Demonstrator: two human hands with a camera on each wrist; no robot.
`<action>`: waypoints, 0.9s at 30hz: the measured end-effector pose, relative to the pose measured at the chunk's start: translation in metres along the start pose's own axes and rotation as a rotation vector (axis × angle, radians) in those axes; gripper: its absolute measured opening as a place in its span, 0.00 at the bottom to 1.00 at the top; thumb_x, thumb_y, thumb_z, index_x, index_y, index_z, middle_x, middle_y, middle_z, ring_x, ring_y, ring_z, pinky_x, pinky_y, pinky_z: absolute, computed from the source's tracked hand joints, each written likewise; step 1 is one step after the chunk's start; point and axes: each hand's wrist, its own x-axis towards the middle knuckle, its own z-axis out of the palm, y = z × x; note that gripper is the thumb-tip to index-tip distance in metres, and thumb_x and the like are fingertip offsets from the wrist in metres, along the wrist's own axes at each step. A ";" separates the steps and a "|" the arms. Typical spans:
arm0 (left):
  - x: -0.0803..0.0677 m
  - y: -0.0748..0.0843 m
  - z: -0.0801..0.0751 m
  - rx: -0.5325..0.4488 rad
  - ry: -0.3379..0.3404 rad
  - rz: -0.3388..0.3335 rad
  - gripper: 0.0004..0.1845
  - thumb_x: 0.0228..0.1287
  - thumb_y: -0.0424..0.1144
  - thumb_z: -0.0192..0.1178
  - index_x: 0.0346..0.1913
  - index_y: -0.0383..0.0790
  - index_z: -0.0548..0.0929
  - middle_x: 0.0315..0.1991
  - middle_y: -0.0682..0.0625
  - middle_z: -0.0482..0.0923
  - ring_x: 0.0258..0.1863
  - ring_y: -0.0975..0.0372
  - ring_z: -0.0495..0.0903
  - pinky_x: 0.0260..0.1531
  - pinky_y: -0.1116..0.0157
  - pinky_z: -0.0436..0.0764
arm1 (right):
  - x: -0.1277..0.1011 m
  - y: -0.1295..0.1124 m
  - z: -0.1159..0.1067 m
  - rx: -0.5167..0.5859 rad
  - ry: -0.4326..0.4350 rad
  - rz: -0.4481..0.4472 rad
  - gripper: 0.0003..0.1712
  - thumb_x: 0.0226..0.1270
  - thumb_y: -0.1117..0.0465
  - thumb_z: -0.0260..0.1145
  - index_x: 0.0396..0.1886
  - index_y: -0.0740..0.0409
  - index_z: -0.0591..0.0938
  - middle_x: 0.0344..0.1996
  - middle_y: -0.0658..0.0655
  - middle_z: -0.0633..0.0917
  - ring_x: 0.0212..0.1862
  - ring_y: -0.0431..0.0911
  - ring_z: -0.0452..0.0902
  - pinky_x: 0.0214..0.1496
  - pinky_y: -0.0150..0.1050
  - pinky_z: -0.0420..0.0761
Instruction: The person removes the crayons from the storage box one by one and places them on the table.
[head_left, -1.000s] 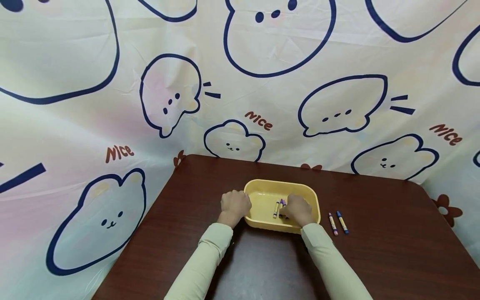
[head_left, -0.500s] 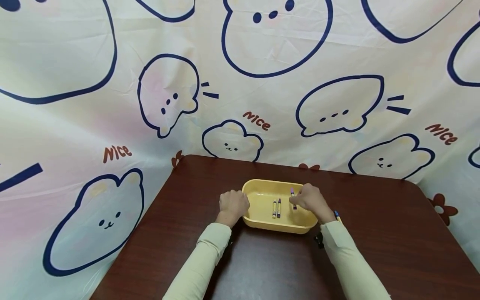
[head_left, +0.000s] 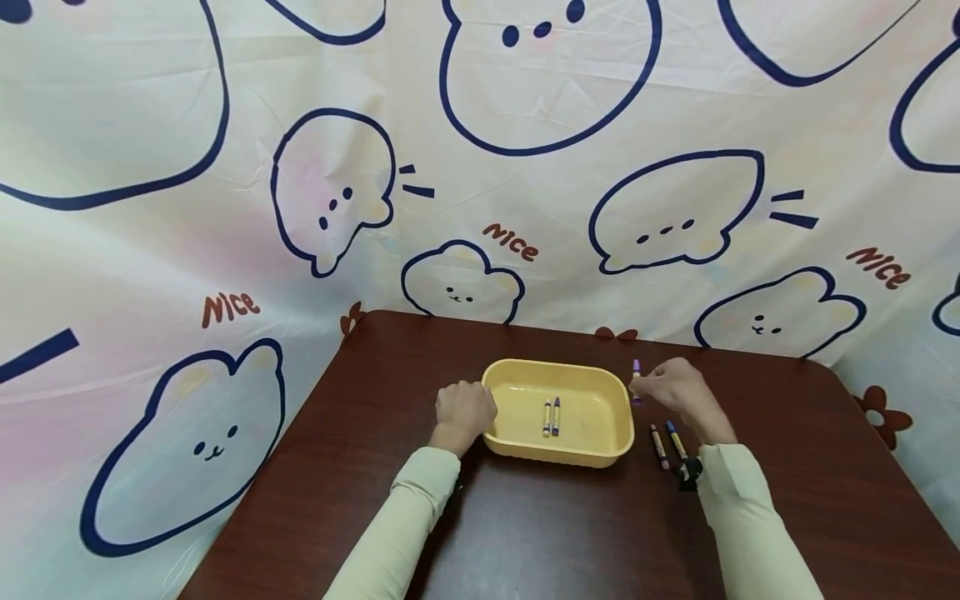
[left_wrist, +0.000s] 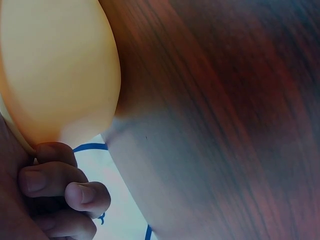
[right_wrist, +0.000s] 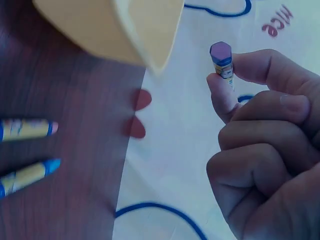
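Note:
A yellow tray sits on the dark wooden table with two crayons lying inside. My left hand grips the tray's left rim, its fingers curled. My right hand is raised just right of the tray and pinches a purple crayon between thumb and forefinger, the crayon's flat end pointing up. Two more crayons, one pink-tipped and one blue-tipped, lie on the table right of the tray, just below my right hand.
A cloth backdrop printed with cartoon bears hangs behind and around the table. The table's rounded far corners and left edge show. A small dark strap or clip sits at my right wrist.
My right hand lifted the purple crayon out of the tray and carried it right, past the rim, to above the table. The left hand stayed on the tray's rim.

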 end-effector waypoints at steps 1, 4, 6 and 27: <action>0.000 -0.001 0.000 -0.003 -0.004 -0.003 0.25 0.78 0.48 0.47 0.28 0.40 0.86 0.27 0.42 0.85 0.28 0.49 0.85 0.21 0.54 0.78 | 0.000 0.003 -0.001 0.002 -0.004 0.010 0.22 0.66 0.50 0.67 0.14 0.54 0.76 0.11 0.46 0.67 0.17 0.40 0.56 0.21 0.36 0.65; -0.001 -0.002 -0.001 -0.014 0.001 -0.004 0.25 0.78 0.48 0.48 0.27 0.39 0.86 0.26 0.42 0.85 0.27 0.49 0.84 0.21 0.54 0.78 | -0.001 0.013 -0.002 -0.012 -0.013 0.021 0.24 0.65 0.52 0.66 0.10 0.51 0.72 0.10 0.45 0.65 0.16 0.39 0.55 0.21 0.35 0.62; -0.001 -0.002 -0.001 -0.020 0.007 -0.001 0.24 0.78 0.48 0.48 0.27 0.39 0.85 0.26 0.42 0.85 0.27 0.49 0.84 0.21 0.54 0.78 | 0.000 0.021 0.000 -0.029 -0.022 0.033 0.26 0.64 0.54 0.65 0.09 0.49 0.67 0.09 0.43 0.59 0.15 0.38 0.54 0.20 0.34 0.61; 0.000 -0.002 -0.001 -0.021 -0.013 -0.001 0.25 0.79 0.48 0.47 0.26 0.39 0.85 0.26 0.42 0.84 0.26 0.50 0.84 0.19 0.56 0.76 | 0.007 0.054 0.045 -0.219 -0.155 0.094 0.10 0.55 0.61 0.68 0.22 0.63 0.78 0.18 0.57 0.80 0.16 0.44 0.74 0.22 0.35 0.70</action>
